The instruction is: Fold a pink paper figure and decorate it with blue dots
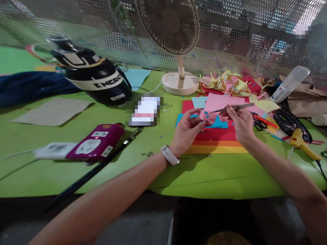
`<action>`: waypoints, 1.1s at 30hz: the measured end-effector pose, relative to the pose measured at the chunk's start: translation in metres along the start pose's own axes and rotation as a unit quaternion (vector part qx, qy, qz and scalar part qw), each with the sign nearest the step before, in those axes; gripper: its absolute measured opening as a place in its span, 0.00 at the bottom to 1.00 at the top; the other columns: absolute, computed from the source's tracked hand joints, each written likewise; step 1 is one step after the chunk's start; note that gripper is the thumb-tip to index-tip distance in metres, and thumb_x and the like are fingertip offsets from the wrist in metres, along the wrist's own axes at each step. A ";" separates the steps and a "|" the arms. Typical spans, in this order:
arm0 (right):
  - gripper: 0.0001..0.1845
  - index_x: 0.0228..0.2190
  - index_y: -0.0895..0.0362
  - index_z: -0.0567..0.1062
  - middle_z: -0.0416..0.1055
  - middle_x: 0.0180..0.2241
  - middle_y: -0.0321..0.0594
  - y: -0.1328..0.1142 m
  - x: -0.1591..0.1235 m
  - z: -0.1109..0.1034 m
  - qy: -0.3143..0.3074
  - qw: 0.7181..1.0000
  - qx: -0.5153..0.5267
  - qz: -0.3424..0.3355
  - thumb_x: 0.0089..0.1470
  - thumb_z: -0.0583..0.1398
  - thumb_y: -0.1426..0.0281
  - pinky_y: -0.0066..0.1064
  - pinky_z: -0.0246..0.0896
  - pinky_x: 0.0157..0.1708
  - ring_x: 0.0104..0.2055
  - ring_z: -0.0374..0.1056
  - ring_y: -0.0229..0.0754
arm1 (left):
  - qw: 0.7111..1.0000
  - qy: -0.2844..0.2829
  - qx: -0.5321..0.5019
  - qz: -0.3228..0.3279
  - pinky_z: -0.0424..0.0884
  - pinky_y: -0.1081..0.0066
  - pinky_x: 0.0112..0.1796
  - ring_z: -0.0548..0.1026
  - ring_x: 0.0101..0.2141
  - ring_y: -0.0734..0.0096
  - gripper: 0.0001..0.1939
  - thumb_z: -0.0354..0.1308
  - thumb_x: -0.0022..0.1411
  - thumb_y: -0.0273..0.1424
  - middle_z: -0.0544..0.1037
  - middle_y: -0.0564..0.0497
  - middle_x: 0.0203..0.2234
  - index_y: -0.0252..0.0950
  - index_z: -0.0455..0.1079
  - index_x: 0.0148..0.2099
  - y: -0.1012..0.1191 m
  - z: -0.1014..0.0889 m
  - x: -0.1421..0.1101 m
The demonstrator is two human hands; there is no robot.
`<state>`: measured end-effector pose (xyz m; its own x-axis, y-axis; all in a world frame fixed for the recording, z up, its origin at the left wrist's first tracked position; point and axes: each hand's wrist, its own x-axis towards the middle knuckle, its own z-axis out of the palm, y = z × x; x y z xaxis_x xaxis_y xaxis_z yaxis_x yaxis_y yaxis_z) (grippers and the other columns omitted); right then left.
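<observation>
My right hand [241, 124] grips a pair of metal tweezers [238, 107], pointed to the left. A tiny blue paper piece [206, 113] shows at the tweezers' tip, beside the fingers of my left hand [187, 131]. The left thumb and fingers are bent together in a pinch; what lies between them is too small to make out. Beneath both hands are a cut blue paper [218, 123], a pink sheet [224, 99] and a red sheet [217, 135], with orange and yellow sheets [217, 149] lower in the stack.
A fan [180, 83] stands behind the paper, next to piled paper scraps [230, 83]. To the right lie scissors [260, 125], a black coiled item [291, 124] and a yellow glue gun [304, 146]. Leftward are a phone [145, 110], a purple power strip [97, 141] and a large black bottle [102, 80].
</observation>
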<state>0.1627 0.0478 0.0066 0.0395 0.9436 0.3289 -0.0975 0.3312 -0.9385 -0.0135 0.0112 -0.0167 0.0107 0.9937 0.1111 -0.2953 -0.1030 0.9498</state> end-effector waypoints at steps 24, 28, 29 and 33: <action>0.18 0.32 0.55 0.76 0.79 0.26 0.36 0.000 -0.001 -0.002 -0.013 1.000 -0.014 -0.020 0.51 0.67 0.53 0.34 0.74 0.32 0.31 0.78 0.42 | 1.000 0.004 -0.008 -0.007 0.74 0.76 0.29 0.82 0.33 0.68 0.24 0.70 0.53 0.31 0.76 0.59 0.26 0.39 0.62 0.48 0.002 0.000 -0.001; 0.18 0.32 0.55 0.76 0.79 0.26 0.36 0.001 -0.001 -0.002 -0.012 1.000 -0.015 -0.017 0.50 0.67 0.52 0.34 0.75 0.33 0.31 0.78 0.42 | 1.000 0.005 -0.007 -0.009 0.75 0.76 0.30 0.82 0.33 0.68 0.24 0.69 0.53 0.31 0.77 0.59 0.26 0.39 0.62 0.48 0.002 0.000 -0.001; 0.19 0.32 0.55 0.76 0.79 0.25 0.36 0.001 -0.001 -0.002 -0.011 1.000 -0.014 -0.016 0.50 0.67 0.52 0.34 0.75 0.33 0.31 0.78 0.42 | 1.000 0.005 -0.007 -0.010 0.75 0.76 0.30 0.82 0.34 0.68 0.24 0.69 0.53 0.31 0.77 0.59 0.26 0.39 0.62 0.48 0.002 0.000 -0.001; 0.20 0.32 0.55 0.76 0.78 0.25 0.36 0.000 -0.001 -0.001 -0.008 1.000 -0.012 -0.011 0.48 0.68 0.52 0.34 0.75 0.33 0.30 0.78 0.42 | 1.000 0.004 -0.005 -0.013 0.76 0.75 0.31 0.83 0.34 0.67 0.24 0.69 0.54 0.31 0.77 0.58 0.27 0.39 0.62 0.49 0.002 0.000 -0.001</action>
<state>0.1638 0.0466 0.0056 0.0257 0.9363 0.3502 -0.0729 0.3512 -0.9335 -0.0141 0.0096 -0.0146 0.0112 0.9965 0.0833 -0.3048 -0.0759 0.9494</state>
